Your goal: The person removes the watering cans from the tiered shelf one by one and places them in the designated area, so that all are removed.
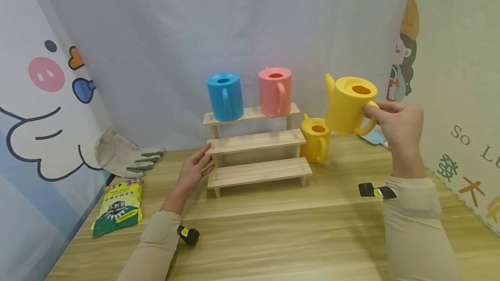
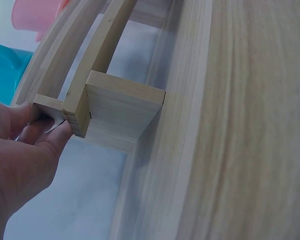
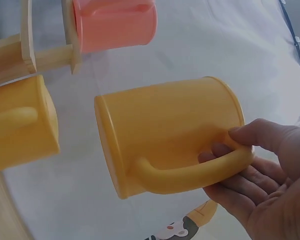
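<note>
My right hand [image 1: 400, 125] grips the handle of a yellow watering can [image 1: 345, 109], lifted above the table; in the right wrist view the fingers pass through its handle [image 3: 200, 175]. A three-step wooden stand [image 1: 258, 142] has its middle step's left end pinched by my left hand [image 1: 192, 170], thumb and fingers at the board's edge in the left wrist view. On the top step stand a blue watering can [image 1: 230, 99] and a pink watering can [image 1: 273, 94], handles facing me. Another yellow watering can [image 1: 314, 144] stands on the table beside the stand's right side.
Left of the stand lie gardening gloves [image 1: 117, 155] and a yellow-green packet [image 1: 119, 207]. A light blue tool [image 1: 373, 138], partly hidden, lies behind my right hand. Hanging cloth encloses the wooden table [image 1: 273, 246] at the back and sides.
</note>
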`<state>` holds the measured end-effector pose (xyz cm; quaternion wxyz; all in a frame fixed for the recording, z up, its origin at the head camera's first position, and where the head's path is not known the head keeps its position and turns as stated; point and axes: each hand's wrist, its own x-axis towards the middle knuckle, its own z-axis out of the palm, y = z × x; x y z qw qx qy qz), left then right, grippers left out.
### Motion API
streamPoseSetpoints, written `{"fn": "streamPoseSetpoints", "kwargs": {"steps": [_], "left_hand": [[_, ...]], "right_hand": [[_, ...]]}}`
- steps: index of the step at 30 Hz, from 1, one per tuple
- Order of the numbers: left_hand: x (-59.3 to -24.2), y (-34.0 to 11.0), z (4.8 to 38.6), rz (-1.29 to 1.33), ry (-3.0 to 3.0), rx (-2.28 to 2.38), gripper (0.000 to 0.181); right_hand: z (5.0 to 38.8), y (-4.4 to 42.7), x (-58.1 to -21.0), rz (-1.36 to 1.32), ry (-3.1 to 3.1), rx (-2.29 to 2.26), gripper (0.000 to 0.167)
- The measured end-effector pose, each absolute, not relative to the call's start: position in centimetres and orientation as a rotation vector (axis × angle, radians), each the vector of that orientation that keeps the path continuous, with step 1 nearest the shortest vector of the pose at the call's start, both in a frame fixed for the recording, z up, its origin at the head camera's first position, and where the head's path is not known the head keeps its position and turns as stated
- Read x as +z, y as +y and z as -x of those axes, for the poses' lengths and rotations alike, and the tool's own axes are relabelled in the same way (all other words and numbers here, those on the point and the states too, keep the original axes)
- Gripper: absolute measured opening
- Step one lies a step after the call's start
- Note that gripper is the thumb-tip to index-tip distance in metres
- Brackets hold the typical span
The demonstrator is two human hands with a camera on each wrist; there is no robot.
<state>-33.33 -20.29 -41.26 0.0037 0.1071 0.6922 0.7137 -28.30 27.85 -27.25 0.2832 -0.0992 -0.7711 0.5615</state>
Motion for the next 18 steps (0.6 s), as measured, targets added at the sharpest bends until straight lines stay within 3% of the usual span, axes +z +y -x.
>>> {"fn": "streamPoseSetpoints", "kwargs": {"steps": [8,18], "left_hand": [[-41.2,-20.3,33.3,-0.336,2.153,2.248,0.050],[-41.1,-20.3,33.2,-0.361,2.182,2.220,0.050]], "right_hand": [[29.6,28.4,-28.3,0.396,-2.117,1.420,0.038],[30.8,28.8,-29.7,0.446,-2.175,1.328,0.036]]}}
